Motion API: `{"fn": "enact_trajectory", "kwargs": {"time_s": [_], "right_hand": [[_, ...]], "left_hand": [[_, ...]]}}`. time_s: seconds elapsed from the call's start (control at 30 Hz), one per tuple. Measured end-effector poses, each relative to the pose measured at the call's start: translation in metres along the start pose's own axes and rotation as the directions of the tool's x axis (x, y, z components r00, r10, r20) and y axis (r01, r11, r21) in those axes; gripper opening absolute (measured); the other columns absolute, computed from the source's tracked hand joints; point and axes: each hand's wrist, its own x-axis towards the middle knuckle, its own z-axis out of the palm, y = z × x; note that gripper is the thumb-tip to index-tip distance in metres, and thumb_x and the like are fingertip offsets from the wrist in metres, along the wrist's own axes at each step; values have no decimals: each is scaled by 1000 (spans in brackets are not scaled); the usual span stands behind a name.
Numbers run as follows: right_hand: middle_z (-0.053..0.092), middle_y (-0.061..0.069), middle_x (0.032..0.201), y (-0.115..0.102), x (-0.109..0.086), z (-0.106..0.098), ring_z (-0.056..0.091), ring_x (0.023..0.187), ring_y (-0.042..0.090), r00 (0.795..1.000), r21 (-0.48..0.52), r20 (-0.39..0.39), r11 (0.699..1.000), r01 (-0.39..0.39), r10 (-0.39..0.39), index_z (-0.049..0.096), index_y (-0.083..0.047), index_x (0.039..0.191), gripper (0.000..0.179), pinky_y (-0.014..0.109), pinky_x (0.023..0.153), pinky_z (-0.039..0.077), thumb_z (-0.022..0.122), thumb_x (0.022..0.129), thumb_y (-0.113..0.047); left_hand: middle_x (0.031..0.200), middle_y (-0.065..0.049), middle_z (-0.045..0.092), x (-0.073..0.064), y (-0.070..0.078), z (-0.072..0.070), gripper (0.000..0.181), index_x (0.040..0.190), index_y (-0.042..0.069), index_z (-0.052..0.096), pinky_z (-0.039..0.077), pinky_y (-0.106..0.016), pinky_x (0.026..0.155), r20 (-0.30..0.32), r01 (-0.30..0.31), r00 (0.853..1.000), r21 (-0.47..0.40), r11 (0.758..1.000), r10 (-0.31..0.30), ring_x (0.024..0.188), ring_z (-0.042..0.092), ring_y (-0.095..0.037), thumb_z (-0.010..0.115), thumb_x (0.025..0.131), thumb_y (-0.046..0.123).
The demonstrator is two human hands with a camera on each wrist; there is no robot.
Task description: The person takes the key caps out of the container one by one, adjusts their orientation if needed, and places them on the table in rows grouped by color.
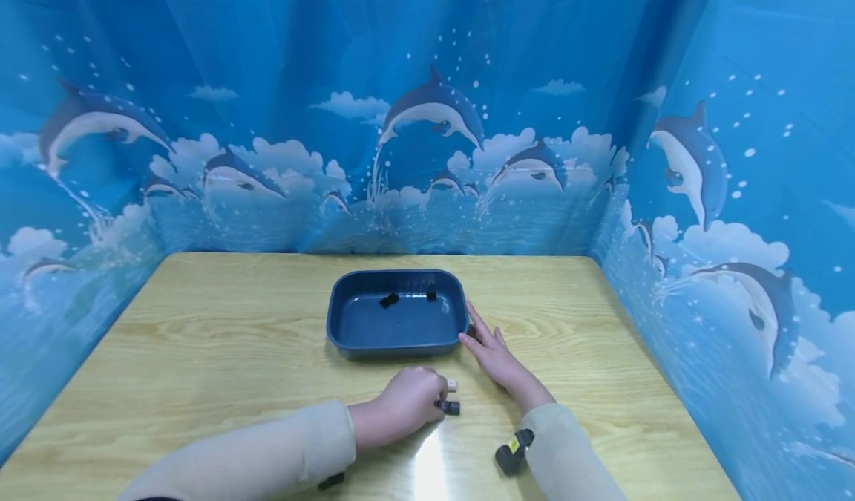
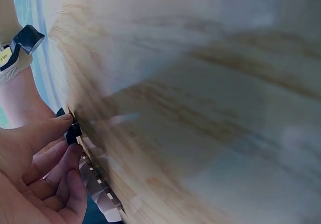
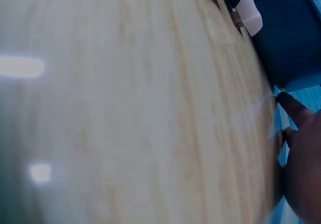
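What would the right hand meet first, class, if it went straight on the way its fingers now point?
The right hand would most likely meet the right side of the blue tray almost at once; its fingers look right beside or against that wall, though exact contact is hard to judge.

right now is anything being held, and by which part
The left hand pinches a small black piece by its left end, as seen in the head view.

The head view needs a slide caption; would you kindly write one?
Left hand pinching a black piece, right hand at the right end of the blue tray.
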Motion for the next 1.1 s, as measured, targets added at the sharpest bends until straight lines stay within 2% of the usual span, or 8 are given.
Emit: {"fn": "enact_trajectory", "kwargs": {"time_s": [0.27,0.4,0.57,0.7,0.87,1.1], "right_hand": [[42,13,148,1,1,1,30,141,29,1000,-1,1,1000,2,-2,8,-39,156,64,49,112,-17,43,103,-45],[42,14,147,1,1,0,29,141,31,1000,-7,0,1000,15,-15,8,-37,156,64,50,112,-17,43,103,-44],[42,14,147,3,1,1,30,141,32,1000,-13,-2,1000,21,-21,8,-33,157,65,51,111,-17,43,104,-41],[42,14,147,3,2,1,27,142,33,1000,-5,4,1000,12,-12,8,-34,157,65,51,111,-17,44,103,-42],[40,13,149,3,2,0,4,145,39,1000,13,9,1000,-10,10,7,-36,156,65,55,109,-18,44,103,-43],[40,14,149,2,0,1,10,145,39,1000,14,5,1000,1,-1,8,-34,157,65,55,109,-18,44,103,-42]], "left_hand": [[81,10,69,0,-1,-4,22,89,17,74,50,-24,69,-10,-17,1000,-8,1000,17,69,58,-3,86,72,24],[85,9,71,-2,-2,-19,23,91,17,75,50,-23,70,-51,-60,997,-19,998,59,72,62,-3,86,73,26],[72,13,66,-5,-1,-43,20,90,19,75,47,-19,61,-65,-75,995,-4,997,75,63,56,0,84,75,30],[71,13,64,-6,-3,-62,21,94,18,75,45,-20,57,-49,-86,995,-1,996,86,62,52,-1,80,80,34],[76,12,65,0,-12,-79,23,96,18,75,46,-20,61,-9,-100,995,-7,995,100,66,54,-1,82,78,32],[81,11,66,19,-32,-106,21,96,19,74,51,-28,73,60,-56,996,-62,996,60,73,57,-2,82,79,28]]}}
